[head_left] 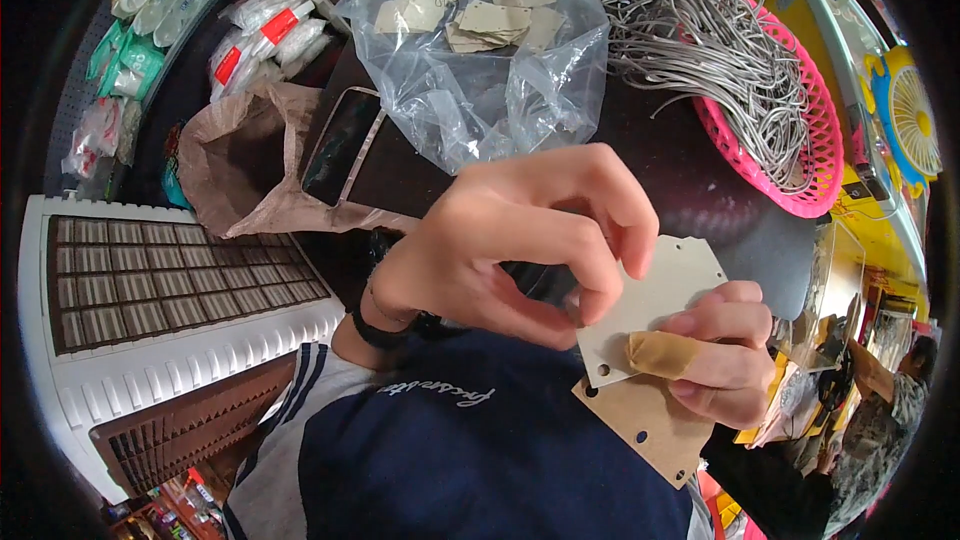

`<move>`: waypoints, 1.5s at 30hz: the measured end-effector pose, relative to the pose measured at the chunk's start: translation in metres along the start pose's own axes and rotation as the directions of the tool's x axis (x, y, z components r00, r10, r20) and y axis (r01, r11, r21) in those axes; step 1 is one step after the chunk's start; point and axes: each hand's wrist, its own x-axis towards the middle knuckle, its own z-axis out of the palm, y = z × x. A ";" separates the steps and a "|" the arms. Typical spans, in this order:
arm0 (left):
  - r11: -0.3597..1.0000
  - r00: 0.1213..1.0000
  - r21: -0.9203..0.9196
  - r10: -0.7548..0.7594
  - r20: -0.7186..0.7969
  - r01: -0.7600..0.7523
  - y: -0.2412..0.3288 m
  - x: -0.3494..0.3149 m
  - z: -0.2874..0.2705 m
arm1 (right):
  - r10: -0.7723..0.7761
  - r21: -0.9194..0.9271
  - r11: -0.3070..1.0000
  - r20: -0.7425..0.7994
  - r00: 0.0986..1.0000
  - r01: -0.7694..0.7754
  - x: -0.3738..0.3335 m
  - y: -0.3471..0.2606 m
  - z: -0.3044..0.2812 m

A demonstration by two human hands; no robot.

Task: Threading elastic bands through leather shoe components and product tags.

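My right hand (725, 350), with a tan bandage (662, 354) round one finger, grips a flat cream plate (655, 285) with small holes along its edges. Below that plate a tan plate (640, 432) with punched holes shows, fanned out under the same fingers. My left hand (520, 240), a dark band at its wrist, reaches across from the left. Its thumb and forefinger are pinched at the cream plate's left edge; the other fingers curl above. Farther off, a clear plastic bag (430, 90) lies spread on the dark table, with several similar cream plates (495, 20) on it.
A pink basket (825, 140) heaped with grey wires (730, 60) stands at the far right. Left of the bag lie a phone (342, 145) and an open brown bag (235, 155). A white air cooler (190, 290) stands left. Another person (880, 430) is at the right.
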 end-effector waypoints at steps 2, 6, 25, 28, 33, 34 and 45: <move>0.999 0.999 0.026 -0.044 0.004 0.044 0.001 0.000 0.004 | 0.003 0.000 1.000 -0.016 1.000 -0.003 0.001 0.000 0.003; 0.998 0.997 0.035 -0.049 0.051 0.047 0.000 0.001 0.004 | -0.006 -0.029 1.000 -0.007 1.000 0.006 0.001 0.000 0.005; 0.998 0.996 -0.034 0.059 -0.070 -0.061 -0.006 -0.006 -0.002 | 0.034 -0.010 0.999 -0.037 0.999 -0.035 0.004 0.000 0.006; 0.998 0.997 -0.041 0.055 -0.057 -0.057 -0.005 -0.004 -0.002 | 0.028 -0.006 1.000 -0.033 0.999 -0.028 0.004 0.000 0.005; 1.000 0.999 -0.021 0.018 0.045 -0.017 -0.003 0.000 -0.001 | 0.035 0.001 0.999 -0.032 0.999 -0.035 0.004 -0.001 0.006; 1.000 0.999 0.000 0.000 0.043 0.000 -0.002 -0.002 0.001 | 0.031 0.007 0.999 -0.008 0.999 -0.031 0.004 0.000 0.007; 0.995 0.994 -0.070 -0.081 -0.068 0.077 0.003 -0.003 0.000 | 0.013 0.002 1.000 -0.008 1.000 -0.013 0.003 -0.002 0.005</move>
